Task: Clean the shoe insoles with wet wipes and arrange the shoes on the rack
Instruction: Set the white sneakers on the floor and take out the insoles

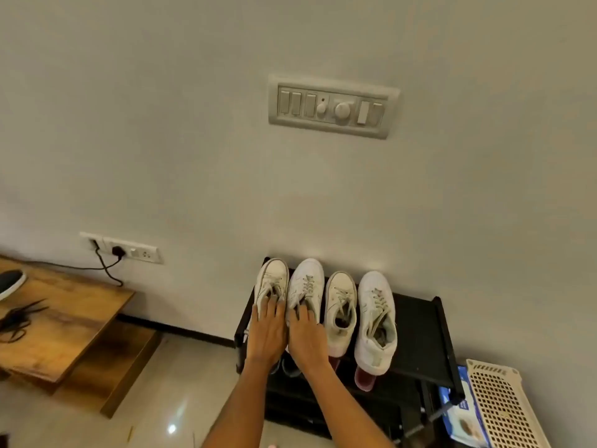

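Four white lace-up sneakers stand side by side on the black rack's top shelf (420, 334), toes to the pale wall (193, 124). Left hand (266, 334) lies flat, fingers straight, on the leftmost sneaker (273, 279); right hand (305, 337) likewise on the second sneaker (307, 279). A wooden bench (64, 324) stands left of the rack

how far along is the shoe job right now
Looks near the end. Done: four white shoes stand side by side on the black rack. In hand: the left hand and right hand rest on the two leftmost shoes, apparently settling them. Left: letting go. Whether the insoles were wiped cannot be told.
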The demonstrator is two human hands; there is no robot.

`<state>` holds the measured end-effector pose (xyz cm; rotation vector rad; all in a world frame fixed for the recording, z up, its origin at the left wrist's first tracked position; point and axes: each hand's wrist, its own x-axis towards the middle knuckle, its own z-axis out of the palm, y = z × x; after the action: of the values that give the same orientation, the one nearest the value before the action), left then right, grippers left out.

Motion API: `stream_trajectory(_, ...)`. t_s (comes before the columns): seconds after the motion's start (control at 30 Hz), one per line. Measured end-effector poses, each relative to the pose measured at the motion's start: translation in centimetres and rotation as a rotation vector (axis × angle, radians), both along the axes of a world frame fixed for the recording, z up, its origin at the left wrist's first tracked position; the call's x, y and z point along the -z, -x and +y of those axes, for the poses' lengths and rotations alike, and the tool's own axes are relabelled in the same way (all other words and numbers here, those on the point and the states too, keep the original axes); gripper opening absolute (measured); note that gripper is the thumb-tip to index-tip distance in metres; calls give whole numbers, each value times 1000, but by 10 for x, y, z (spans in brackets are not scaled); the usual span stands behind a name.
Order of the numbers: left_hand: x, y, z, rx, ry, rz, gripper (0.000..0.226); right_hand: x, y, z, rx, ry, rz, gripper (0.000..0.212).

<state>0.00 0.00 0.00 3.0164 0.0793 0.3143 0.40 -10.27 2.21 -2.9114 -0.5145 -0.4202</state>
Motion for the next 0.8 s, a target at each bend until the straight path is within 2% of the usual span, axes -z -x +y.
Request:
stream_trajectory(0.13,6,1,-3,-52,113,73,58,7,-1,5,53,-19,44,32)
stream_trajectory(0.23,10,-4,-7,-92,208,53,61,13,-3,4,120,-124,74,33)
stream_trajectory(0.33,13,-6,-12,-227,427,4,61,21,5,3,248,-303,151,45)
stream_trajectory(0.43,16,-9,-11,-387,668,16,58,23,14,10,445,-524,318,54)
stream_trajectory(0.53,25,-11,-5,-351,630,43,54,28,15,18,542,-626,393,61)
stream_trajectory(0.67,35,-8,3,-294,500,88,35,37,8,15,511,-442,417,59)
stream_trajectory(0.8,31,-9,-8,-379,561,92,20,41,3,9,507,-431,492,63)
